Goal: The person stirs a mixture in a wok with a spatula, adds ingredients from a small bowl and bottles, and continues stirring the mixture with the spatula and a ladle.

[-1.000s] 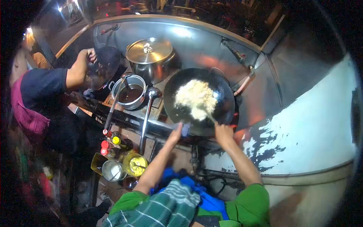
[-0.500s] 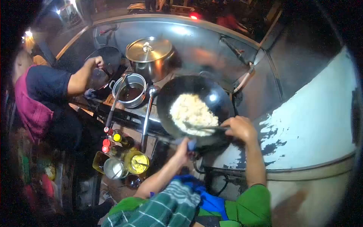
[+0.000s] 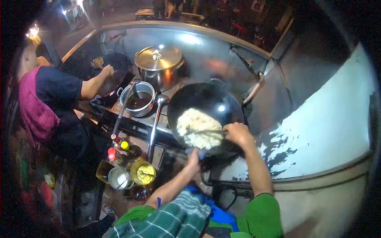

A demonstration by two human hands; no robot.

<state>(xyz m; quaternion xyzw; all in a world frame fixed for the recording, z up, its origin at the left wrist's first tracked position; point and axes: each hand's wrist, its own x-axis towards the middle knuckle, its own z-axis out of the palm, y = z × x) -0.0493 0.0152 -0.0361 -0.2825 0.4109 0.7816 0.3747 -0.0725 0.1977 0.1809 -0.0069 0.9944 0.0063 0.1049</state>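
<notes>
A dark wok (image 3: 216, 95) is in front of me, with a pale, lumpy heap of food that looks like rice (image 3: 198, 123) on its near-left side. My right hand (image 3: 238, 135) is closed around the handle of a spatula (image 3: 210, 132), whose blade is in the food and partly hidden by it. At the wok's near edge, my left hand (image 3: 193, 160) is closed on the rim through a bluish-grey folded cloth (image 3: 196, 153). A metal ladle (image 3: 154, 127) lies just left of the wok.
Behind stands a lidded steel pot (image 3: 158, 65); left of the wok sits a smaller pot of dark liquid (image 3: 137, 101). Bottles (image 3: 124, 148) and a yellow-filled container (image 3: 145, 174) are at lower left. A co-worker (image 3: 59, 95) works at another wok (image 3: 119, 65). A metal wall (image 3: 210, 43) curves behind.
My right hand and the spatula have moved left over the wok, and the food has shifted. My left hand stays at the rim. The co-worker's hand has moved slightly right and down.
</notes>
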